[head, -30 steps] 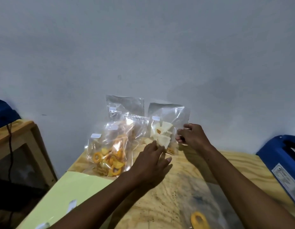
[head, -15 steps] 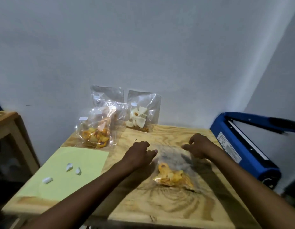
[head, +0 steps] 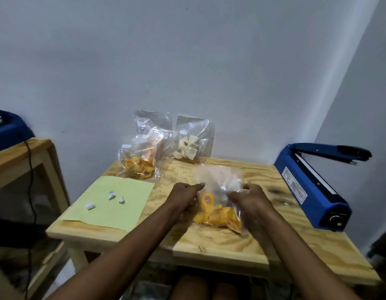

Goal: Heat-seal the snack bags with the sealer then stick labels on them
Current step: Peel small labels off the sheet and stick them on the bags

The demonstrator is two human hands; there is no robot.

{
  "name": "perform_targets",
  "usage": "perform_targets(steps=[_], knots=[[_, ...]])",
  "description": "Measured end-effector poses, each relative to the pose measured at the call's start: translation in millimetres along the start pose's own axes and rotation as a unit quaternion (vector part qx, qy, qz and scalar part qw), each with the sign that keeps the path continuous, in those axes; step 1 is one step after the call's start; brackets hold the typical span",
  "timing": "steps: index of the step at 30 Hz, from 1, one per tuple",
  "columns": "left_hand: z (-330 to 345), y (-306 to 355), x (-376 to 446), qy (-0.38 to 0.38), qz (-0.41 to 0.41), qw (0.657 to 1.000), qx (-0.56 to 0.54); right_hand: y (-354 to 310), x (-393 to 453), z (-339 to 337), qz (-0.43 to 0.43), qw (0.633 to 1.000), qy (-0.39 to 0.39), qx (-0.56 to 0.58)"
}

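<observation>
In the head view, the wooden table [head: 226, 241] served as the landmark for everything else. Near the middle of its top lay a clear snack bag [head: 220, 204] of orange and yellow chips, its filled end toward the person and its open, empty end pointing toward the wall and blurred. The left hand [head: 184, 197] gripped the bag's left edge with fingers curled closed on the plastic. The right hand [head: 250, 199] pinched the bag's right side in the same way, fingers bent around the film. Both forearms reached in from the table's near edge.

On the table's right edge sat the blue heat sealer [head: 313, 189], its arm raised open, with a dial at its near end. On the table's left half lay a pale green sheet [head: 114, 204], and three small white labels [head: 111, 195] rested on it, apart from one another. At the table's far edge, against the wall, stood several finished bags: one with orange rings [head: 139, 163] at the left and one with pale white pieces [head: 191, 144] just right of it, with others tucked behind; small white labels showed on them. Left of the table stood a second wooden stand [head: 23, 163] with a dark cable hanging across it.
</observation>
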State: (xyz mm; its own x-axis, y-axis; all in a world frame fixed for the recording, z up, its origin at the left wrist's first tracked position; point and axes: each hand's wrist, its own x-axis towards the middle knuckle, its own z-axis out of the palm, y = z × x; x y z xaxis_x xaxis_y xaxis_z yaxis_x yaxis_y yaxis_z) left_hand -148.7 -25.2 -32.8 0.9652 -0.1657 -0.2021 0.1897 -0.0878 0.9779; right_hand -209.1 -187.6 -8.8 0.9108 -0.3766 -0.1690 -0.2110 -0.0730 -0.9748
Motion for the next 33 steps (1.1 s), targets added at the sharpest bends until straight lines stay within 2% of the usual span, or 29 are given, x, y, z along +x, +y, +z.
perform_targets(steps=[2, 5, 8, 12, 14, 16, 18, 20, 25, 27, 28, 29, 31, 32, 33], knots=[[-9.4, 2.1, -7.9, 0.027, 0.033, 0.997, -0.058, -7.9, -3.5, 8.8, -0.029, 0.999, -0.02, 0.022], [-30.5, 7.8, -26.6, 0.069, 0.118, 0.982, -0.13, -19.7, -5.2, 27.2, -0.095, 0.994, -0.062, -0.008], [-60.5, 15.5, -46.4, 0.132, 0.187, 0.962, -0.146, -24.3, -7.1, 57.5, -0.147, 0.985, -0.094, -0.004], [-114.0, 24.5, -74.3, 0.241, 0.248, 0.928, -0.138, -26.1, -7.5, 111.1, -0.105, 0.989, -0.077, 0.076], [-141.7, 26.2, -86.3, 0.296, 0.251, 0.912, -0.134, -17.2, -10.4, 139.7, -0.098, 0.99, -0.096, 0.042], [-165.7, 26.4, -95.2, 0.343, 0.249, 0.895, -0.141, -2.4, -14.9, 166.7, -0.12, 0.981, -0.142, -0.053], [-183.4, 25.2, -101.6, 0.378, 0.246, 0.879, -0.152, 11.7, -17.2, 187.4, -0.182, 0.948, -0.173, -0.193], [-197.4, 22.4, -105.4, 0.397, 0.243, 0.869, -0.166, 20.1, -15.5, 206.6, -0.273, 0.885, -0.174, -0.335], [-211.8, 11.1, -104.2, 0.404, 0.226, 0.866, -0.191, 22.1, -12.4, 232.4, -0.412, 0.788, -0.149, -0.432], [-213.0, 7.4, -101.2, 0.401, 0.221, 0.866, -0.199, 23.0, -8.3, 234.6, -0.44, 0.761, -0.137, -0.456], [-212.9, 5.8, -99.7, 0.4, 0.219, 0.867, -0.202, 23.1, -5.9, 234.4, -0.442, 0.763, -0.133, -0.452], [-212.9, 4.6, -97.9, 0.4, 0.218, 0.866, -0.205, 22.9, -4.2, 234.5, -0.434, 0.781, -0.13, -0.43], [-211.8, 2.3, -94.6, 0.401, 0.216, 0.866, -0.207, 18.7, -6.3, 232.7, -0.362, 0.871, -0.131, -0.304], [-210.3, 1.2, -92.9, 0.401, 0.214, 0.866, -0.207, 14.9, -8.5, 230.2, -0.304, 0.922, -0.133, -0.202], [-208.6, 0.1, -91.4, 0.401, 0.211, 0.867, -0.207, 9.7, -11.9, 226.2, -0.244, 0.956, -0.128, -0.103]])
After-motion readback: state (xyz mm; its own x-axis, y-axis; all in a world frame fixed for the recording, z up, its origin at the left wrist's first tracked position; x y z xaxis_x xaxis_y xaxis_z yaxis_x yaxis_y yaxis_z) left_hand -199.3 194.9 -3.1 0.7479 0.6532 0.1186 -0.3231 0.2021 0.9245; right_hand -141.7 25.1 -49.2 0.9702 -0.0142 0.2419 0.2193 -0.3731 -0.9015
